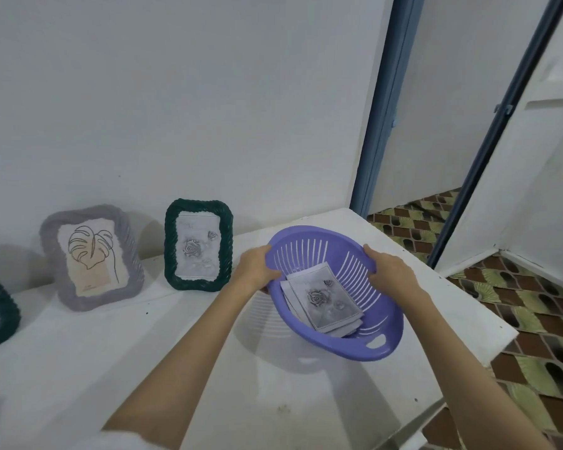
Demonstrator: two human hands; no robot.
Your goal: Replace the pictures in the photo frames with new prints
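You are standing in a home, by the look of it; a white shelf [78,336] set against a plain white wall [208,92] carries decorative photo frames [198,245]; a blue-trimmed doorway [377,125] opens onto patterned brown-and-green flooring [533,319].

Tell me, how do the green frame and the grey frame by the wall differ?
The green frame is dark and holds a grey rose print; the grey frame is pale, looks wider, and holds a line-drawn leaf on beige paper. Both have rope-like borders and stand upright on the white table.
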